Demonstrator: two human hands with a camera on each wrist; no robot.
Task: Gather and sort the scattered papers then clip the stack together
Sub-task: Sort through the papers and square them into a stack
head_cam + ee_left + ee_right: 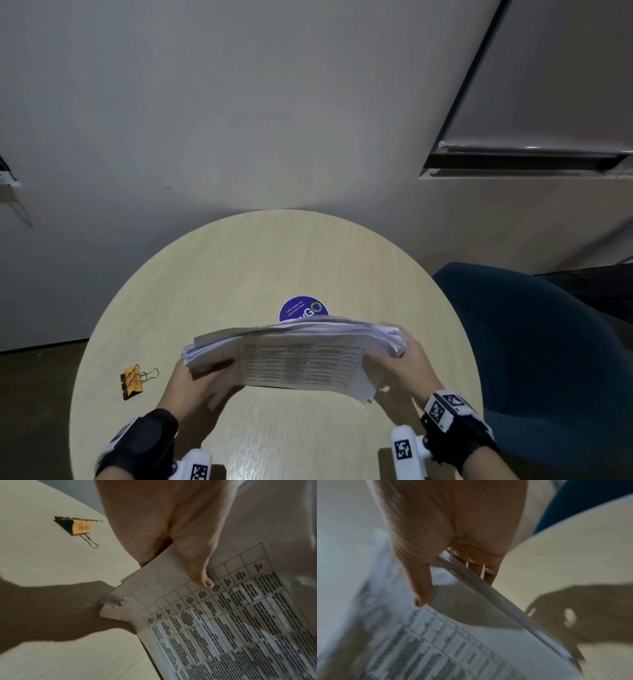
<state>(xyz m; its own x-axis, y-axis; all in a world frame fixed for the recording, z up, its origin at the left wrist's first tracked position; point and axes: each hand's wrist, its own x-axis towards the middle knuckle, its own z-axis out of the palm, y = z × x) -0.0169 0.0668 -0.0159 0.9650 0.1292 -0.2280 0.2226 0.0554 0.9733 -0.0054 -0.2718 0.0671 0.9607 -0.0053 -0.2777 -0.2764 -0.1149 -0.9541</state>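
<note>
Round wooden table [239, 274] — grey wall [239, 102], blue chair [531, 342] beside.

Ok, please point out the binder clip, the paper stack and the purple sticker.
binder clip [82, 527]: left wrist view, on its yellow label.
paper stack [301, 363]: head view, on the printed top sheet.
purple sticker [298, 308]: head view, on its visible upper part.

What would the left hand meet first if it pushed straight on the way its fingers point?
The paper stack itself: the left hand already grips its left end, thumb on top. Past that, probably the right hand; depth is unclear.
</note>
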